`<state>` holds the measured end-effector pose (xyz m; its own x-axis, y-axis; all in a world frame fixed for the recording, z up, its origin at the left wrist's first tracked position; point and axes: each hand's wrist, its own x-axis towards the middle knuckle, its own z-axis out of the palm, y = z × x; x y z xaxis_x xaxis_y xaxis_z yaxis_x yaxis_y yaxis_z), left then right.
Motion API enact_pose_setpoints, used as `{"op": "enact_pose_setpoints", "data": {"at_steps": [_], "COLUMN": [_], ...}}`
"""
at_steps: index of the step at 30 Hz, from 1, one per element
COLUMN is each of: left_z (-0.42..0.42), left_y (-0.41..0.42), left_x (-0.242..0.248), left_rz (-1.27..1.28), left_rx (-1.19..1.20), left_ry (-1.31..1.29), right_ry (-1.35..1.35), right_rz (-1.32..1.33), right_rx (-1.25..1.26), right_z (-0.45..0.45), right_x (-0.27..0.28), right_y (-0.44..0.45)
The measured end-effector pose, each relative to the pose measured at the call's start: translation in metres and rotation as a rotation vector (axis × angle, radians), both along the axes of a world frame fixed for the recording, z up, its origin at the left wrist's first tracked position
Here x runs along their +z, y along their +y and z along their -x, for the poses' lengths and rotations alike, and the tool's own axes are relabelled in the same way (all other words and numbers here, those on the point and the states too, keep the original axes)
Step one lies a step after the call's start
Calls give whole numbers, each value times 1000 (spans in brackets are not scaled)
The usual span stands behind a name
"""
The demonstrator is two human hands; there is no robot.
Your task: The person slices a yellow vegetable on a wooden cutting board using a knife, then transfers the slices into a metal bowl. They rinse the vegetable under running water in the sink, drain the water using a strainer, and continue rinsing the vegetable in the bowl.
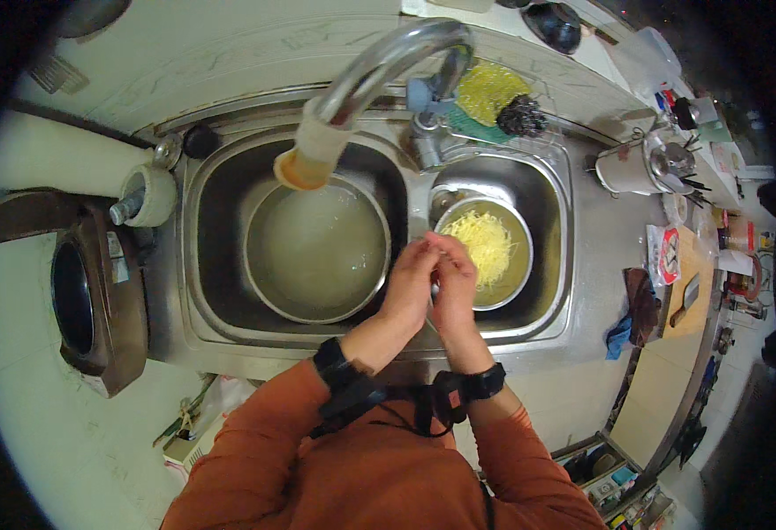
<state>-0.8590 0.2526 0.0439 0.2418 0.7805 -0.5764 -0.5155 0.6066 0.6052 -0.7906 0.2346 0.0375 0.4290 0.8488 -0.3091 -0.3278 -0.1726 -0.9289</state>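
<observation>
My left hand [413, 270] and my right hand [455, 266] are pressed together in front of the divider of a double stainless-steel sink [419, 199]. Their fingers curl towards each other, and whatever may be between the palms is hidden. Right beside my right hand, a round metal bowl [524, 265] stands in the right basin, partly covered by that hand. Pale yellow fine shreds [487, 248], perhaps potato, are heaped in it, with cloudy liquid around them. A larger metal basin [255, 291] in the left basin holds cloudy water [315, 258].
A curved faucet [388, 59] arches over the left basin. Behind the right basin lie a yellow scrubbing mesh [490, 93] and a steel-wool scrubber [522, 116]. A stone mortar [156, 195] stands at left. To the right are a utensil holder [626, 169] and a cleaver [686, 301] on a wooden board [696, 265].
</observation>
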Motion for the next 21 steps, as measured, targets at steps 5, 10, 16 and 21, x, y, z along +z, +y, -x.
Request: {"op": "enact_pose_setpoints", "data": {"at_steps": [5,10,16,21], "left_z": [-50,-66,-48,44], "left_y": [27,27,21,21], "left_x": [-30,-43,-26,-30], "left_rz": [465,585,406,25], "left_rx": [-362,-396,-584,-462], "left_ry": [-62,-207,-110,46], "right_ry": [-667,-759,-1134,-1321], "right_rz": [648,34,575,840], "right_rx": [331,262,442,637], "right_z": [-93,-107,-120,-129], "right_x": [-35,-49,-63,-58], "right_y": [-10,-31,-24,-32]}}
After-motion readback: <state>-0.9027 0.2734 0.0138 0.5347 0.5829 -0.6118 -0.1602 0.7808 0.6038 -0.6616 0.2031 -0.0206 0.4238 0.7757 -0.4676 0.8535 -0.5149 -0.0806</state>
